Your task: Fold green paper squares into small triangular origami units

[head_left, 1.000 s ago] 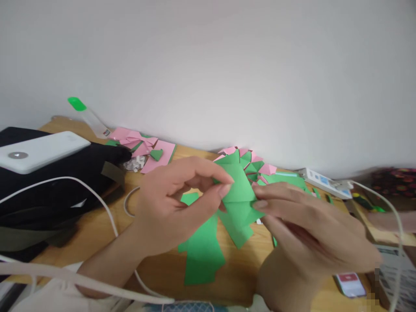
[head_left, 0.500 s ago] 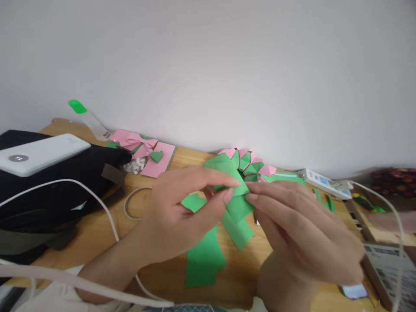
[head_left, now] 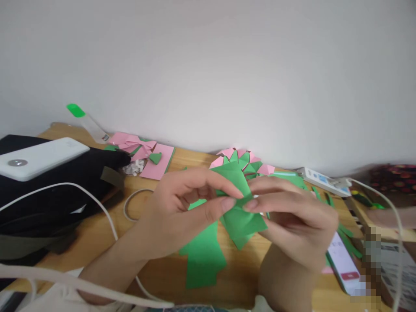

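Note:
Between my hands, above the wooden table, is a folded piece of green paper (head_left: 234, 177). My left hand (head_left: 185, 208) pinches its left side between thumb and index finger. The fingertips of my right hand (head_left: 289, 212) grip the same piece from the right, close to my left fingertips. Under it lie cut green paper pieces (head_left: 204, 260) on the table. Behind my hands stands a ring-like pink and green folded paper form (head_left: 250, 162), partly hidden by the held paper.
At left, a white power bank (head_left: 45, 158) rests on a black bag (head_left: 97, 173). Pink and green papers (head_left: 159, 169) lie by the wall. A power strip (head_left: 321, 180), a phone (head_left: 344, 262) and white cables are at right. Another person's arm (head_left: 386, 216) shows at the right edge.
My right hand has turned and drawn inward, showing the phone. The held green paper is now tilted, with its lower corner pointing to the right.

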`<state>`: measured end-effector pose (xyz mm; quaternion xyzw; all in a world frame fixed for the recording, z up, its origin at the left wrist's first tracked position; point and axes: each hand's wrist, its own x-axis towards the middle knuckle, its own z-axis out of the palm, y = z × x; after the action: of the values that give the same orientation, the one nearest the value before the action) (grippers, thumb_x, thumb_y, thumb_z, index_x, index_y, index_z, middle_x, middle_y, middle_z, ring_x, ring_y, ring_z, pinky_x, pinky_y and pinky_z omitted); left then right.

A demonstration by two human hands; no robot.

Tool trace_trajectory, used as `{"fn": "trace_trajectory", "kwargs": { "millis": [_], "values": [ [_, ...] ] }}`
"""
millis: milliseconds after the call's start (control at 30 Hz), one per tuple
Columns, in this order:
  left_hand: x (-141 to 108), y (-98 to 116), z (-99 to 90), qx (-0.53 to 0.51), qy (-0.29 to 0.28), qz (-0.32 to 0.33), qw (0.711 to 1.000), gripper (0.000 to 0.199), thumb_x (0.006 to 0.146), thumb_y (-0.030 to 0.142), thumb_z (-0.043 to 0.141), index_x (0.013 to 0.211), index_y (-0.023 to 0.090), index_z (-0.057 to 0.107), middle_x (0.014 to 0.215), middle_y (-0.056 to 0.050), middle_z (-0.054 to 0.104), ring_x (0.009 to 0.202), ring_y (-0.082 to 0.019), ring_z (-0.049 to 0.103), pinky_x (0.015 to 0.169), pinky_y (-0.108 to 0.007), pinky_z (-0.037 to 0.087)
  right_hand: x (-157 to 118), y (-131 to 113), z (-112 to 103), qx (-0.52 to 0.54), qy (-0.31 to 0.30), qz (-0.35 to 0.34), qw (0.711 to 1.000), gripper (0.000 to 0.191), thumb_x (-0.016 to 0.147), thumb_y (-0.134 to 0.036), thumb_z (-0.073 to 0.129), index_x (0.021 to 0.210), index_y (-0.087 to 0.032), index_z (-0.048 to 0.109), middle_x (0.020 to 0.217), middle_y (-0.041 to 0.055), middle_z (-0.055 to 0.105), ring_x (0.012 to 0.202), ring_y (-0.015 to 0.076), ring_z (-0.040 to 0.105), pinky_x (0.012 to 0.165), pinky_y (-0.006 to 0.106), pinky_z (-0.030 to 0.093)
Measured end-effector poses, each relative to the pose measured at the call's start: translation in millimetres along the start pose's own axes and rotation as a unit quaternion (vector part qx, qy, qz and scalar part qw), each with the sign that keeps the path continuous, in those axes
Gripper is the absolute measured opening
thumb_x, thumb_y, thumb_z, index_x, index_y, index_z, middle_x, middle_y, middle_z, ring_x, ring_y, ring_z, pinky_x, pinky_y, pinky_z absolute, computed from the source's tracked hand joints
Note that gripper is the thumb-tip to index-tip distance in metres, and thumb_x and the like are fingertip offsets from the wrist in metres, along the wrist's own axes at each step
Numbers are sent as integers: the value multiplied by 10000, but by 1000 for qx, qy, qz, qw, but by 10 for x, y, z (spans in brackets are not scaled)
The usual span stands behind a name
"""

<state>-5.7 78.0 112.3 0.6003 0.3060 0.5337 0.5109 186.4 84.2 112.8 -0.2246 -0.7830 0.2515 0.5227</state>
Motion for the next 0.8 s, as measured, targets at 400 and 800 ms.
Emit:
{"fn": "trace_trajectory", "kwargs": {
  "millis": [400,800],
  "values": [
    [-45,8,-63,121,-37,103,987,263,825,86,602,1029,230,687,853,9,713,768,-134,635,681,-245,532,-1,19,11,-28,33,-5,999,317,766,-35,716,1007,-238,752,831,18,759,773,164,707,609,267,585],
    [-9,-123,13,149,37,137,979,273,811,123,722,984,333,707,891,25,767,736,-177,685,666,-342,542,-34,-8,186,43,127,114,984,270,773,-37,713,938,-250,733,870,-6,738,841,148,688,747,299,585]
  ]
}}
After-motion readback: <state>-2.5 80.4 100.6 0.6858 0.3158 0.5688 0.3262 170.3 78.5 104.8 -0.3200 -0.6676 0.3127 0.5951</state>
